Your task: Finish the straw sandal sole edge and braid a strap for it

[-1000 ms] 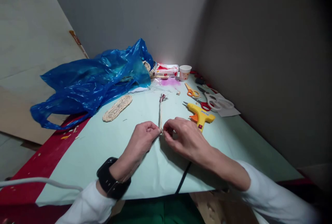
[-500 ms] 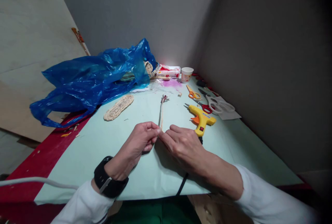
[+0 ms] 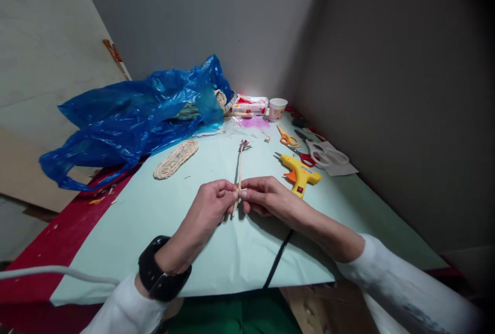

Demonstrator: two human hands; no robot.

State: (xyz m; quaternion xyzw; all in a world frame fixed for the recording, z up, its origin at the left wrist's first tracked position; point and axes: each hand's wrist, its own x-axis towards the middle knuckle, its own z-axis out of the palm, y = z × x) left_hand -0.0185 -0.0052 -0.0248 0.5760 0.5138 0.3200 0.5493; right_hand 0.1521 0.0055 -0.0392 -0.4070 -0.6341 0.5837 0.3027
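Observation:
Between both hands, over the middle of the table, runs a thin pale straw-like cord (image 3: 239, 169) with a dark reddish frayed tuft at its far end. My left hand (image 3: 214, 201), with a black watch on its wrist, pinches the cord between thumb and index finger. Right beside it, my right hand (image 3: 266, 196) pinches the same cord with thumb and fingertips. A short near end of the cord sticks out below the fingers. Left of the hands lies a flat oval woven straw piece (image 3: 176, 159). To the right is a yellow hot glue gun (image 3: 299, 170) with an orange trigger.
A large blue plastic bag (image 3: 135, 112) with woven straw pieces lies at the back left. Orange scissors (image 3: 288, 137), red-handled scissors (image 3: 307, 159) and white-handled scissors (image 3: 328, 154) lie right. A paper cup (image 3: 277, 110) stands behind. A black cable (image 3: 278, 259) crosses the table's near edge.
My right hand has turned from knuckles-up to a thumb-side pinch on the cord, and the cord's near end now shows. My left hand has stayed nearly in place.

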